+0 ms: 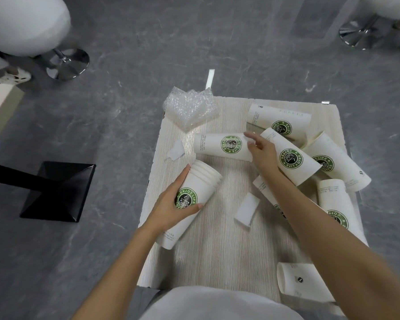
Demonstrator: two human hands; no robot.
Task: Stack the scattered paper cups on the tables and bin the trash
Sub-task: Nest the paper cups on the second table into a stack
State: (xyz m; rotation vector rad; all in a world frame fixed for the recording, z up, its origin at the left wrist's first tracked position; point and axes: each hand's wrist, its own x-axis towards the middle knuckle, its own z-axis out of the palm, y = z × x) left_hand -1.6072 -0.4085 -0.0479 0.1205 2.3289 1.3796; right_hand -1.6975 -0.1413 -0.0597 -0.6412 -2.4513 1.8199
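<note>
The paper cups are white and tall, each with a round green label that reads "ENJOY LIFE COFFEE" and small grey print that is too small to read. The left hand (171, 204) grips a stack of cups (194, 195) at the left side of the pale wooden desk (217, 250). The stack is tilted, and several nested rims show at its far end. The right hand (261, 151) reaches to the open end of a single cup (222, 145) that lies on its side; I cannot tell if the fingers hold it. More loose cups (291, 158) lie in a heap at the right. Crumpled bubble wrap (189, 107) sits at the far left corner, and a white scrap (246, 210) lies in the middle.
</note>
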